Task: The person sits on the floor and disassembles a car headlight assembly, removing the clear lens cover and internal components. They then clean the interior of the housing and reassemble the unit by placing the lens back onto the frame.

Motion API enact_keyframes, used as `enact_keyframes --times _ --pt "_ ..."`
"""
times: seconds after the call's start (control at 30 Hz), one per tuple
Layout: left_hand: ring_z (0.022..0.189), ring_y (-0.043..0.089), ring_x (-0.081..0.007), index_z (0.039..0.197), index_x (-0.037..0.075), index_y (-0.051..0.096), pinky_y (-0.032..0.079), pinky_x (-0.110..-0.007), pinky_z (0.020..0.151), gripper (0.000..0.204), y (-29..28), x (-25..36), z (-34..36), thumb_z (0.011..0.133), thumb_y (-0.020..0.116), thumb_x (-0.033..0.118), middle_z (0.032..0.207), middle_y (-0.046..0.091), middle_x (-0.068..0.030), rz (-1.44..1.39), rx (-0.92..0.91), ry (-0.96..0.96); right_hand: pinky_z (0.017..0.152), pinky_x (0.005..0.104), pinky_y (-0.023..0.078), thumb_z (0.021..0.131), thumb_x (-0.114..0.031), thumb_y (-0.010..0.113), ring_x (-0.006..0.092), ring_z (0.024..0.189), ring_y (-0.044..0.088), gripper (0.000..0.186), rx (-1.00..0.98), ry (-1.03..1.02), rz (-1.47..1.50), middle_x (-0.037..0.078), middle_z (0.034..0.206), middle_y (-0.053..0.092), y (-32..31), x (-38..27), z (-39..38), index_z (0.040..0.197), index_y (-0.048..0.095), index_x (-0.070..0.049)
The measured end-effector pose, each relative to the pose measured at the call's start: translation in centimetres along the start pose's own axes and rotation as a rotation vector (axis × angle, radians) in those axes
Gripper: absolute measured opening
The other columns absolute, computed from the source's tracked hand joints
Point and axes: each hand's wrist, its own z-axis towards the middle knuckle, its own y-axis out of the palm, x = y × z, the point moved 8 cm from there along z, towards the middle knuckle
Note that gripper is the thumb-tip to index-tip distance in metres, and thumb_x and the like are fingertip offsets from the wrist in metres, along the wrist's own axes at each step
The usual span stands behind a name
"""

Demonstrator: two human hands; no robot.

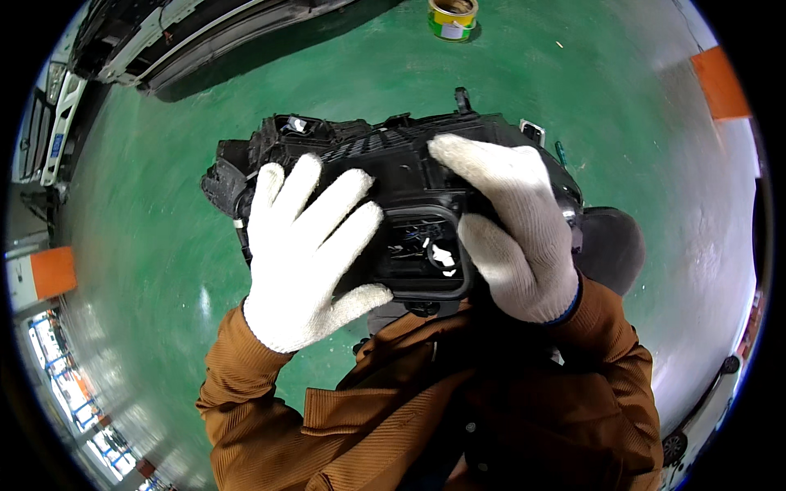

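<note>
Both gloved hands press on a black plastic headlamp housing [401,188], held up mid-frame w/ its back side toward the camera. Left hand [307,254] lies flat, fingers [327,204] spread wide over the housing's left rear shell, thumb along the lower edge: a palm-and-thumb brace, not a closed fist. Right hand [512,237] wraps the right side, fingers curled over the top rim, thumb down beside the rectangular rear opening [426,254]. Whether its fingertips hook a ledge behind, can't tell.

Head view, doing it well: housing is bulky w/ tabs and brackets sticking out, so my read is the load should sit on the solid shell, not on thin mounting ears at upper centre. Keep the open port facing up-ish so the loose white connector [444,258] and wiring inside don't snag. Left thumb looks like the main under-support; if it slides, the unit could tip to the left of frame.

Pose: both forearms in brown sleeves [270,393] come up from lower centre, elbows bent, wrists cocked back, hands near each other across the opening.

Around: green floor [164,245], paint tin [452,18] at top centre, car body panel [188,37] upper left, dark shoe [610,245] just right of the housing.
</note>
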Motion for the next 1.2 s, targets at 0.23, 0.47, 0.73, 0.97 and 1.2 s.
enact_keyframes --times 0.23,0.47,0.73,0.97,1.2 --pt "0.152 0.043 -0.0561 0.145 -0.001 0.062 0.024 -0.074 0.125 0.094 -0.1 1.3 1.8 0.084 0.082 0.068 0.156 0.057 -0.028 -0.085 0.027 0.053 0.096 0.0477 0.048 0.107 -0.03 0.057 0.0395 0.107 0.069 0.047 0.007 0.09 0.087 0.022 0.125 0.074 0.1 0.7 -0.4 0.14 0.065 0.002" --pt "0.152 0.046 -0.0543 0.152 -0.006 0.054 0.029 -0.068 0.127 0.105 -0.4 2.8 3.6 0.08 0.09 0.061 0.157 0.054 -0.0322 -0.158 0.146 0.053 0.102 0.0464 0.047 0.106 -0.03 0.061 0.0364 0.113 0.068 0.048 0.015 0.127 0.009 0.019 0.134 0.073 -0.2 0.4 -0.9 0.143 0.065 -0.002" --pt "0.135 0.057 -0.0552 0.144 -0.01 0.06 0.042 -0.065 0.117 0.103 -0.8 3.3 4.8 0.056 0.096 0.032 0.142 0.061 -0.0327 -0.295 0.24 -0.016 0.102 0.0454 0.047 0.11 -0.033 0.057 0.0357 0.114 0.068 0.046 0.036 0.13 0.04 0.018 0.134 0.073 -0.3 0.7 -1.0 0.145 0.065 -0.003" --pt "0.135 0.06 -0.0523 0.15 -0.007 0.056 0.046 -0.059 0.118 0.105 -0.8 2.9 5.2 0.058 0.096 0.022 0.147 0.06 -0.0317 -0.36 0.274 -0.04 0.105 0.0455 0.046 0.111 -0.034 0.056 0.0353 0.116 0.068 0.047 0.045 0.138 0.068 0.018 0.134 0.073 -0.3 1.0 -1.1 0.145 0.065 -0.003" --pt "0.14 0.057 -0.048 0.149 -0.002 0.059 0.045 -0.055 0.119 0.094 -0.6 1.6 5.6 0.064 0.094 0.017 0.15 0.06 -0.0274 -0.41 0.212 -0.094 0.104 0.0453 0.046 0.105 -0.025 0.062 0.035 0.115 0.068 0.046 0.039 0.147 0.08 0.018 0.134 0.073 -0.5 0.8 -1.0 0.145 0.065 -0.002"
